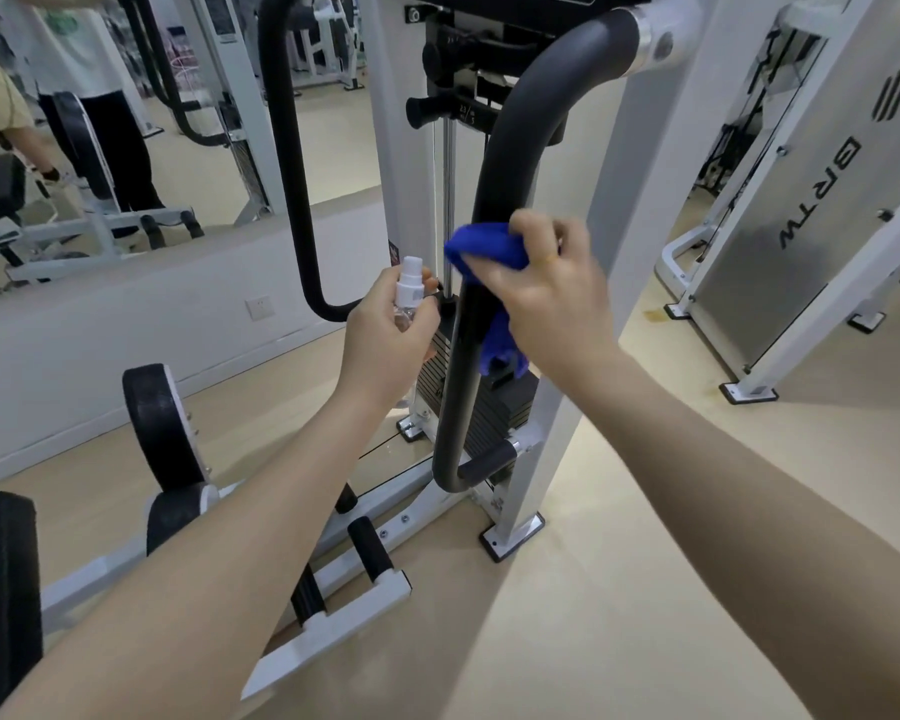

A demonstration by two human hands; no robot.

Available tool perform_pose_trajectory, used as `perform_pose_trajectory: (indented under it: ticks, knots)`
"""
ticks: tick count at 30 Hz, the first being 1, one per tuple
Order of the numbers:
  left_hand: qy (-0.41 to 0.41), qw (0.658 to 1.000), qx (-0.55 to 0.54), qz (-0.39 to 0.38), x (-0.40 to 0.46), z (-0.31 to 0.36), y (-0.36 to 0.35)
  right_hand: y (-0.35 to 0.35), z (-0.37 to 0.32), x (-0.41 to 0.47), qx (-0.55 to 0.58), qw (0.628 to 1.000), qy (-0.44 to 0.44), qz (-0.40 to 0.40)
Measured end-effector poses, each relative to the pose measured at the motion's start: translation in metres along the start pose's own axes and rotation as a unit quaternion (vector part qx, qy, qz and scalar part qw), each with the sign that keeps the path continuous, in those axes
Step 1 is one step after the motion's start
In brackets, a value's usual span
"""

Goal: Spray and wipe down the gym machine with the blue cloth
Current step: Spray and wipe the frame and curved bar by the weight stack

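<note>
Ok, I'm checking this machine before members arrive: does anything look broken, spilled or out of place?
Nothing stands out. The right hand presses the blue cloth against the black curved bar, the left hand holds the spray bottle upright, and no puddle or damage shows on the floor.

At frame centre, the blue cloth (481,257) is bunched against the gym machine (510,163)'s curved black padded bar. My small clear spray bottle (409,291), white nozzle up, stands upright just left.
</note>
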State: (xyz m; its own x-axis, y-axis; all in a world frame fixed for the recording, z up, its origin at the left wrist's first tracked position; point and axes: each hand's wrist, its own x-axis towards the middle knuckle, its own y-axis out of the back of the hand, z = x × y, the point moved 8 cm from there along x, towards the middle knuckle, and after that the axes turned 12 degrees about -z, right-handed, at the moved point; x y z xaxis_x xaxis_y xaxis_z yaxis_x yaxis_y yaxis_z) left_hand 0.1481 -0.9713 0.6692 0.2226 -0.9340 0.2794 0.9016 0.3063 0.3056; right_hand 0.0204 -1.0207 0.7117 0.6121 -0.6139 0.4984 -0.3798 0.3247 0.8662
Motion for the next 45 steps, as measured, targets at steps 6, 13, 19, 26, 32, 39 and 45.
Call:
perform_pose_trajectory:
  ticks: [6, 13, 19, 26, 32, 39, 45]
  knots:
    - [0.004, 1.000, -0.014, 0.009, 0.013, 0.006, -0.009, 0.068, 0.012, 0.035, -0.086, 0.975, -0.038, 0.203]
    - [-0.055, 0.997, -0.041, 0.026, 0.023, 0.024, -0.006, 0.023, -0.004, 0.005, -0.127, 0.981, 0.093, 0.110]
    - [-0.069, 0.995, -0.067, 0.014, 0.047, 0.047, -0.010, 0.087, 0.028, 0.052, -0.066, 0.969, -0.032, 0.234]
    - [-0.102, 0.992, -0.061, -0.050, 0.063, 0.054, -0.011, 0.072, 0.010, 0.039, -0.080, 0.971, 0.084, 0.211]
    - [-0.040, 0.978, -0.165, -0.123, 0.083, 0.048, -0.011, 0.086, 0.026, 0.050, -0.033, 0.970, 0.057, 0.234]
    - [-0.140, 0.985, 0.065, -0.077, 0.096, 0.092, -0.004, 0.103, 0.038, 0.061, 0.015, 0.962, 0.126, 0.243]
    - [-0.144, 0.981, 0.105, -0.079, 0.091, 0.090, -0.007, 0.106, 0.035, 0.067, 0.092, 0.971, 0.063, 0.210]
